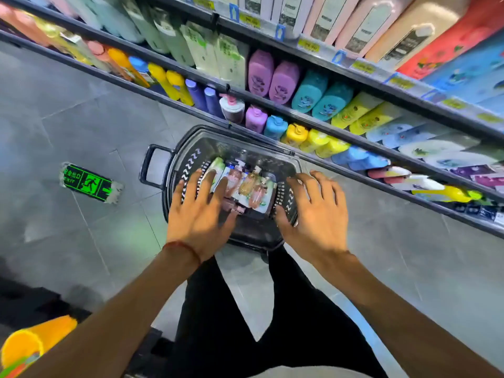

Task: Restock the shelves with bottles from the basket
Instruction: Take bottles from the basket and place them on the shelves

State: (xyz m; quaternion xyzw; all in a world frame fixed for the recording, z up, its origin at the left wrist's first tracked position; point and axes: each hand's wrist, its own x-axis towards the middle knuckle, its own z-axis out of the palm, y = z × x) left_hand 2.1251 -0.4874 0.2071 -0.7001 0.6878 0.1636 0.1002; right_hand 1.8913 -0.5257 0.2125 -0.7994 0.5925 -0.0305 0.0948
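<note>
A dark plastic basket [191, 143] stands on the grey floor in front of the shelves. Inside lie several small bottles [246, 184], pink, amber and green-white, side by side. My left hand [200, 214] hovers over the basket's near left side with fingers spread and straight, holding nothing. Over the basket's right rim, my right hand [313, 211] is spread the same way and empty. The shelves [313, 120] run diagonally behind the basket, packed with coloured bottles.
A green exit sign [87, 182] is stuck on the floor to the left. An orange container [32, 342] shows at the bottom left corner. My dark-trousered legs [245, 309] stand just behind the basket. Price tags line the shelf edges.
</note>
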